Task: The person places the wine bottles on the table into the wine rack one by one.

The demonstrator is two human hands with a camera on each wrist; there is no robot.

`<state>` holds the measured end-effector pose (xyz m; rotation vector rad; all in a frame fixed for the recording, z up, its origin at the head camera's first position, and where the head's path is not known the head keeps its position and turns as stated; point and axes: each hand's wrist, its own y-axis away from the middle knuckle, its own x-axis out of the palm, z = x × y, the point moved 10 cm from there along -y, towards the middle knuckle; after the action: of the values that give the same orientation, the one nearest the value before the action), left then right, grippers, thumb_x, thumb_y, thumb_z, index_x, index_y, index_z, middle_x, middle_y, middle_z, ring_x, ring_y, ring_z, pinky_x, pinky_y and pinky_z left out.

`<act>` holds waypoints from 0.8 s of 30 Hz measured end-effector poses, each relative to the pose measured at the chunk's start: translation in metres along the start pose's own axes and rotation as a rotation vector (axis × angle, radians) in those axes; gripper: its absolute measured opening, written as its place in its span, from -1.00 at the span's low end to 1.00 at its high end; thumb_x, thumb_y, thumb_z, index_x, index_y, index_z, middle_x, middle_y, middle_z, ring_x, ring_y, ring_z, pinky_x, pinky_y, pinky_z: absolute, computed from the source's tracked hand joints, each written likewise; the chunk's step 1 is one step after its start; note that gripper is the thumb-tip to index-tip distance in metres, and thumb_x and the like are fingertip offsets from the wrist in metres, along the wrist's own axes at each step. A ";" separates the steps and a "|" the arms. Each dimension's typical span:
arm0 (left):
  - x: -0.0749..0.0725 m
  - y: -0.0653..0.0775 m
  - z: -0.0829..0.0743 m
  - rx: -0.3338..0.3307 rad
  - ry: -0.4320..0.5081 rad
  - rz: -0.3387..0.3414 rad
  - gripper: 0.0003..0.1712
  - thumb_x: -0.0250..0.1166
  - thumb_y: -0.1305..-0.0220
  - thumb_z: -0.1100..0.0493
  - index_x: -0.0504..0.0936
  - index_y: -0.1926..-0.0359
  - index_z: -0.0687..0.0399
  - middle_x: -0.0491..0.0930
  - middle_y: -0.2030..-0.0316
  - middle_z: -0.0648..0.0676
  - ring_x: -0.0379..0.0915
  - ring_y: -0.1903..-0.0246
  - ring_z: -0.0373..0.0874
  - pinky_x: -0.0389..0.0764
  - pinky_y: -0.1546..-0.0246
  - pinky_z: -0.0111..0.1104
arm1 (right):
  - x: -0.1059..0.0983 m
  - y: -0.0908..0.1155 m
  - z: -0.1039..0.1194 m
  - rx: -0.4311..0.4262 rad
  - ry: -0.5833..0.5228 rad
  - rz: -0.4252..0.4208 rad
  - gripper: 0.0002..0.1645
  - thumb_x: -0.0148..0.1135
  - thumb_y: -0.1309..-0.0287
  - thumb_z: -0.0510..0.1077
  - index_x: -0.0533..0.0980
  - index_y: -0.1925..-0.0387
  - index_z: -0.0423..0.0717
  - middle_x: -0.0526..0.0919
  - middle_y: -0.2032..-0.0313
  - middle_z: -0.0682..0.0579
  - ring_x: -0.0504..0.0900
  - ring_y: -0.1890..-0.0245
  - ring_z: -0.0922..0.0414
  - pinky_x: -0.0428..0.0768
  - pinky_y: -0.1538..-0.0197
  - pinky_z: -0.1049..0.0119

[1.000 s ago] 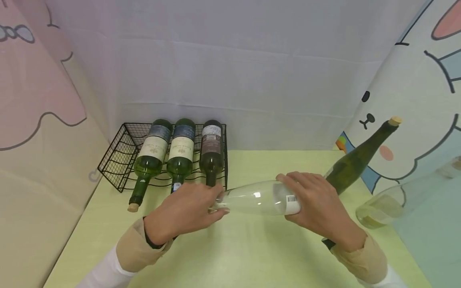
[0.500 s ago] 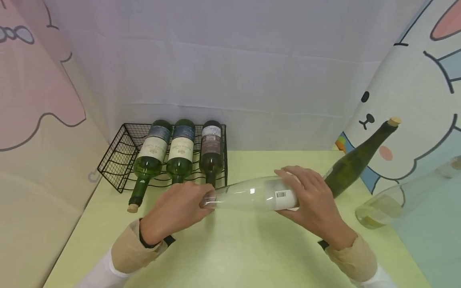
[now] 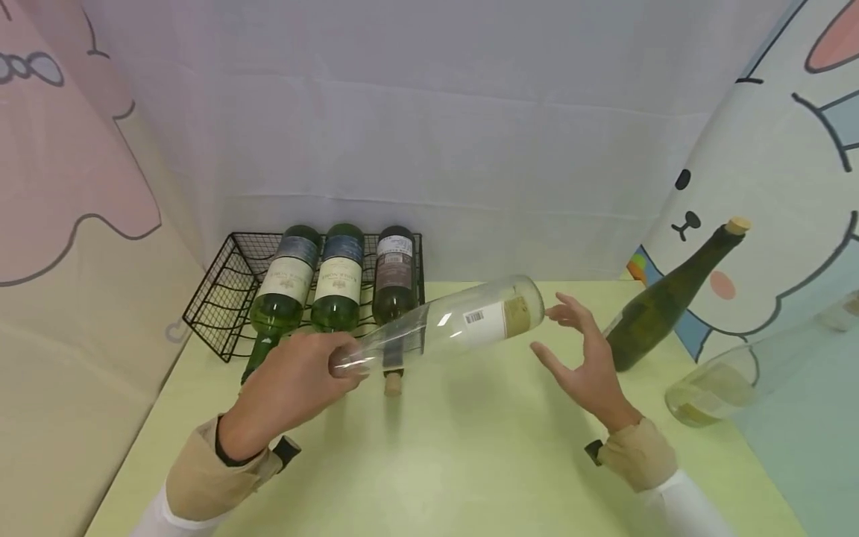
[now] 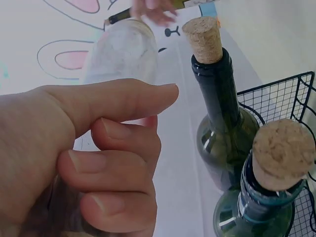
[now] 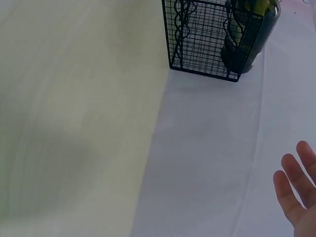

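Observation:
My left hand [image 3: 295,388] grips a clear glass bottle [image 3: 456,321] by its neck and holds it tilted above the table, base up to the right. The bottle carries a white label with a barcode and a gold band. In the left wrist view the fingers [image 4: 123,163] curl round the neck, and the bottle's body shows blurred behind them. My right hand [image 3: 584,365] is apart from the bottle's base, fingers spread and holding nothing. Beyond the left hand, a black wire rack [image 3: 221,298] bears two green bottles [image 3: 288,276] and a dark bottle [image 3: 394,276], necks toward me.
A corked green bottle [image 3: 664,306] stands at the right of the pale green table [image 3: 470,462]. Farther right is a clear bottle [image 3: 711,391] with some yellowish liquid low in it. A white cloth [image 3: 470,149] hangs behind the table, with printed cloths at both sides.
The right hand has let go of the clear bottle's base and drawn back. The left hand has moved left and nearer me, and the bottle's base has swung upward.

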<state>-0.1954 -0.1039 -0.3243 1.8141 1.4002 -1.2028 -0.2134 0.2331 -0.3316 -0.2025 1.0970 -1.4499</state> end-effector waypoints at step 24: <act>-0.039 0.019 0.062 -0.174 0.196 -0.061 -0.53 0.29 -0.28 -0.26 0.59 0.02 -0.03 0.43 0.51 0.00 0.32 0.53 -0.14 0.37 0.56 -0.35 | 0.150 -0.019 -0.078 0.438 -0.207 0.297 -0.40 0.12 -0.43 0.09 0.32 -0.38 -0.04 0.57 -0.02 -0.05 0.54 -0.05 0.03 0.47 -0.09 0.19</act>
<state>-0.1990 -0.1793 -0.3197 1.8169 1.6257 -0.9196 -0.3157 0.1399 -0.4303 0.1167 0.5929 -1.3293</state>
